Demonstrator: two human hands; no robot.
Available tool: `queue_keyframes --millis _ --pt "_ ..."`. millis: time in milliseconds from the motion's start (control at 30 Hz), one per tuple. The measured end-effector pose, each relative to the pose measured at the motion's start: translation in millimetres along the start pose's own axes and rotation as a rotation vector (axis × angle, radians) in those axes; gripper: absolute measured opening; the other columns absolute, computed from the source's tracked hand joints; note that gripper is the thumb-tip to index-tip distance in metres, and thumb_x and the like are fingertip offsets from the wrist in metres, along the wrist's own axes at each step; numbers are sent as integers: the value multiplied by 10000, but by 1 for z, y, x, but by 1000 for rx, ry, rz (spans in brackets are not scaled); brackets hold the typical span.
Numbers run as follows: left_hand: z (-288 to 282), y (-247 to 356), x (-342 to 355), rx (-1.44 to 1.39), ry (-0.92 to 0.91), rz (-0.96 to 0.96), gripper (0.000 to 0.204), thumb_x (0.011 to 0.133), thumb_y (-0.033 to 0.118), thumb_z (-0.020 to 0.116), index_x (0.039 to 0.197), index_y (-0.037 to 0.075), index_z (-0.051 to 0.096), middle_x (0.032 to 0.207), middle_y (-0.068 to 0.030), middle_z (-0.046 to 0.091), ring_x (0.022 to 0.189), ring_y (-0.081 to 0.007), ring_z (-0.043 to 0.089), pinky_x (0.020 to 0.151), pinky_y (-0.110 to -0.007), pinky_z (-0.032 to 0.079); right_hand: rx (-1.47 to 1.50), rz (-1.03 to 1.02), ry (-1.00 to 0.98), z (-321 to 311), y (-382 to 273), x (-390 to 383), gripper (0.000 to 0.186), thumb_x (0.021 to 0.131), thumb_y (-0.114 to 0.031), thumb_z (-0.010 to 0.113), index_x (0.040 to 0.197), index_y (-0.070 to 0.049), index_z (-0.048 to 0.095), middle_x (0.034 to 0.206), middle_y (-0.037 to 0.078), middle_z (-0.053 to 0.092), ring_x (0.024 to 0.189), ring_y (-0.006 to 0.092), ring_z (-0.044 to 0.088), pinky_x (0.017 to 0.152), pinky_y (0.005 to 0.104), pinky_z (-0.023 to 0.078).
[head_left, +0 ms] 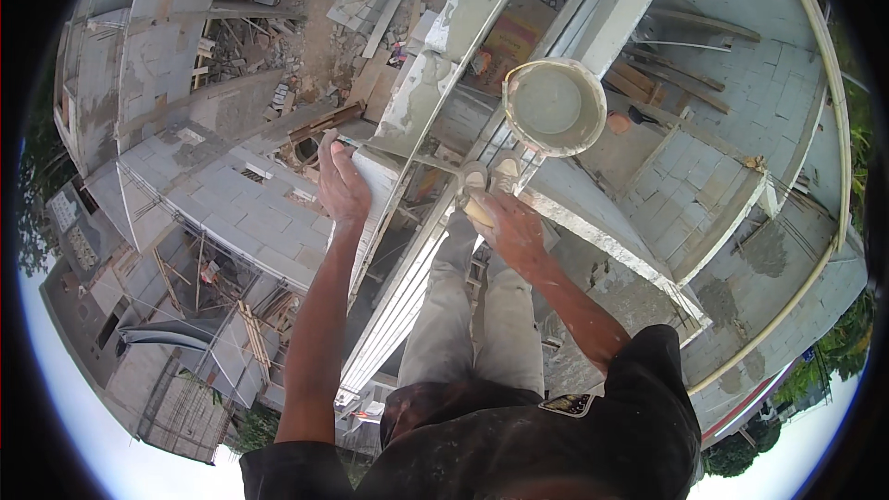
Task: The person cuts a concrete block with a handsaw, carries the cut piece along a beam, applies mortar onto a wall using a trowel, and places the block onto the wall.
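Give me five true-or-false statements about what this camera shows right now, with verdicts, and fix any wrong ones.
1. The right hand holds a small, tan, block-shaped pad. True.
2. The left hand is clenched in a fist. False: the left hand is open.
3. A round, grey-smeared bucket contains something grey. True.
4. The trousers are bright red. False: they are pale grey cloth trousers.
5. A long, curved, pale-yellow tube runs along the picture's right side. True.

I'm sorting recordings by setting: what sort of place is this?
Most likely a building site: bare block walls, rubble strewn about, and a bucket smeared with grey residue.
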State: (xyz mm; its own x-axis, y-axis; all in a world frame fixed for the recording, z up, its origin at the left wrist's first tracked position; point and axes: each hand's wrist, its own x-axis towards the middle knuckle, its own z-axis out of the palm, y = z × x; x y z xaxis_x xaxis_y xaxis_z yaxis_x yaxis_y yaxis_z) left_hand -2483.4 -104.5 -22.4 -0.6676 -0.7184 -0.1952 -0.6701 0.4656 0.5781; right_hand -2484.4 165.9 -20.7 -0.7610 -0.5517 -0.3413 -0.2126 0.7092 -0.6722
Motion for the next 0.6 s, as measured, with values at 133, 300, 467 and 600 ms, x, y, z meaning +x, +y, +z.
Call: queue_keyframes --millis 133,300,467,600 --pt "-1 3 0 6 -34 -17 456 1032 345 304 1336 84 521 967 -144 704 958 -327 660 865 -421 466 52 15 39 8 3 -38 451 813 -235 748 1233 -159 604 1026 86 642 961 310 653 798 420 541" --pt "-5 -12 4 24 -54 8 453 1029 336 296 1307 86 552 959 -134 708 948 -336 656 858 -430 463 377 210 45 11 39 -54 480 807 -303 784 1209 -96 621 1075 127 666 978 286 659 852 388 530" --pt "1 -11 2 36 -57 -26 478 1018 356 302 1223 61 617 953 -147 703 920 -352 648 827 -440 464 471 258 311 -20 73 12 479 889 -257 710 1269 -16 547 1076 173 647 978 304 651 885 388 500" --pt "-2 -9 2 19 -65 -52 493 1031 369 300 1198 46 631 999 -168 711 964 -314 664 870 -402 474 126 78 675 -52 93 122 415 881 -193 683 1248 -43 559 1126 182 614 1022 383 618 869 440 505"
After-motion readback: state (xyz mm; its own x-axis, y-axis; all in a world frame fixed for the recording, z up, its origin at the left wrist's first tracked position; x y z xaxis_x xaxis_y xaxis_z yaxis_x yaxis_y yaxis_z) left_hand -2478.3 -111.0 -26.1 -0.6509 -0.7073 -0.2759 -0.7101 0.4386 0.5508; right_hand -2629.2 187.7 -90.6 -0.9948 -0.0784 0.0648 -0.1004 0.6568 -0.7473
